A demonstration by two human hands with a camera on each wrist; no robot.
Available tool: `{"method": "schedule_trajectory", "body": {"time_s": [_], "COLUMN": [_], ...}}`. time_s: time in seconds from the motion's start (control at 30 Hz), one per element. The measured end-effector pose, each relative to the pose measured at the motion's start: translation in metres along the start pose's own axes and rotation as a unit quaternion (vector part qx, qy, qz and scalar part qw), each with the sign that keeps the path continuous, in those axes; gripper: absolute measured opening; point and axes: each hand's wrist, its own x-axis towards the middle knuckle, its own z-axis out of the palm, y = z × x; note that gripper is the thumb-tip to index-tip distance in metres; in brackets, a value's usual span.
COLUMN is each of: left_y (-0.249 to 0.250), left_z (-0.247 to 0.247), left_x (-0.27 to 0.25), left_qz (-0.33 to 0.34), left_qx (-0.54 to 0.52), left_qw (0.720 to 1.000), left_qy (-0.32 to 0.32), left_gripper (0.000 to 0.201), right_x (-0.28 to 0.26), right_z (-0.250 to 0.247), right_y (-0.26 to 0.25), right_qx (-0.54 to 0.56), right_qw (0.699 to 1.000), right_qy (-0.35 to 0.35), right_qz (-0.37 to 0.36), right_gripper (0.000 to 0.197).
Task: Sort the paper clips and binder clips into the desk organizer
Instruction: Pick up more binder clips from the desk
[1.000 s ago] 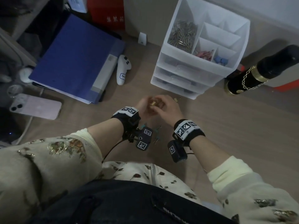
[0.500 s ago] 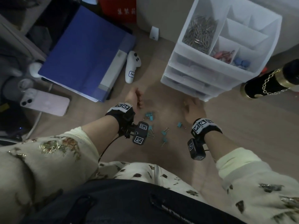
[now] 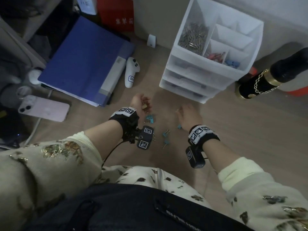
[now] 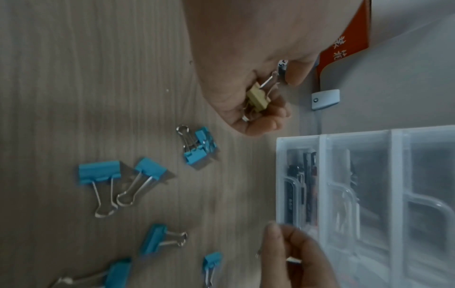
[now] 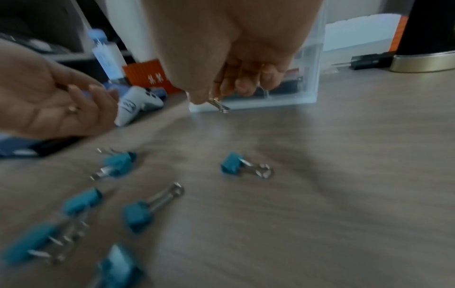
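My left hand [image 3: 144,104] sits left of centre, fingers curled round a yellow binder clip [image 4: 258,99]. My right hand [image 5: 214,96] hovers above the desk in front of the organizer and pinches a small metal clip [image 5: 219,105] between thumb and fingers. Several blue binder clips [image 3: 150,118] lie scattered on the desk between and below both hands. The white desk organizer [image 3: 173,52] stands at the back right. Its top holds paper clips [image 3: 194,36], pink clips [image 3: 215,56] and blue clips [image 3: 232,63] in separate compartments.
A blue folder [image 3: 83,60] and a white controller [image 3: 130,72] lie left of the organizer. A pink phone [image 3: 43,108] rests at the far left. A black bottle with a gold chain [image 3: 266,79] stands to the right. Red boxes stand behind.
A second ago both hands were together in front of the organizer. They have since parted, left hand to the left and right hand to the right, uncovering the blue clips.
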Motion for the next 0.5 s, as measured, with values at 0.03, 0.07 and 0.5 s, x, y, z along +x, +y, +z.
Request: {"method": "schedule_trajectory", "body": {"time_s": [0.03, 0.07, 0.5], "left_y": [-0.002, -0.004, -0.014], "left_z": [0.003, 0.006, 0.044], "left_x": [-0.004, -0.009, -0.056], "left_qz": [-0.006, -0.015, -0.039], "left_qx": [-0.003, -0.007, 0.098], "left_qw": [1.000, 0.999, 0.982], "left_qy": [-0.018, -0.039, -0.156], "left_gripper": [0.036, 0.036, 0.023], "right_x": [0.000, 0.000, -0.028], "right_z": [-0.004, -0.009, -0.065], "right_y": [-0.006, -0.013, -0.044], "right_qx": [0.025, 0.059, 0.215], "right_qw": [0.999, 0.997, 0.964], "right_qy": [0.020, 0.034, 0.116], "right_qz": [-0.015, -0.027, -0.102], "right_gripper": [0.026, 0.026, 0.024]}}
